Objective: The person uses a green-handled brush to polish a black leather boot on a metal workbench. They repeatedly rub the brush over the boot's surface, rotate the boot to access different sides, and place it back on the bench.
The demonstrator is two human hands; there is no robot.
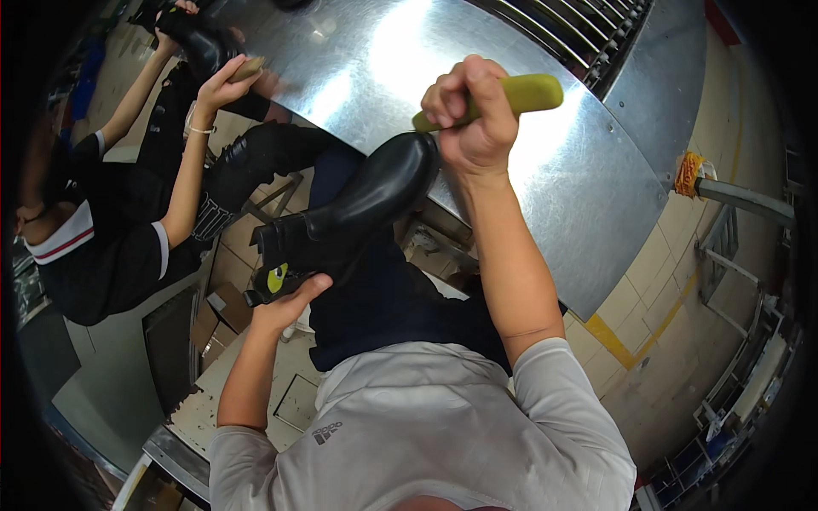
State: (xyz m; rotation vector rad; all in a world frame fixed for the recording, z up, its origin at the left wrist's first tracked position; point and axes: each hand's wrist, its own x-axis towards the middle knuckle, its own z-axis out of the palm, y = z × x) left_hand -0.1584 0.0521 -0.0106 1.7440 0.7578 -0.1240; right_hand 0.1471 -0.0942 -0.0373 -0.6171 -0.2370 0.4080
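Note:
A black ankle boot (358,209) lies across my lap, toe up against the edge of a shiny metal table (545,170). My left hand (285,305) cups the boot from below at its heel end, beside a yellow-green tag. My right hand (473,115) is closed in a fist around the yellow-green handle of a tool (528,92), held right above the boot's toe. The tool's working end is hidden behind my fist and the boot.
To my left a person in black sits at the same table, holding another black boot (200,43) with one hand and a small brush-like piece (247,68) with the other. Cardboard boxes (217,315) lie on the floor. Rollers (588,30) run at the table's far side.

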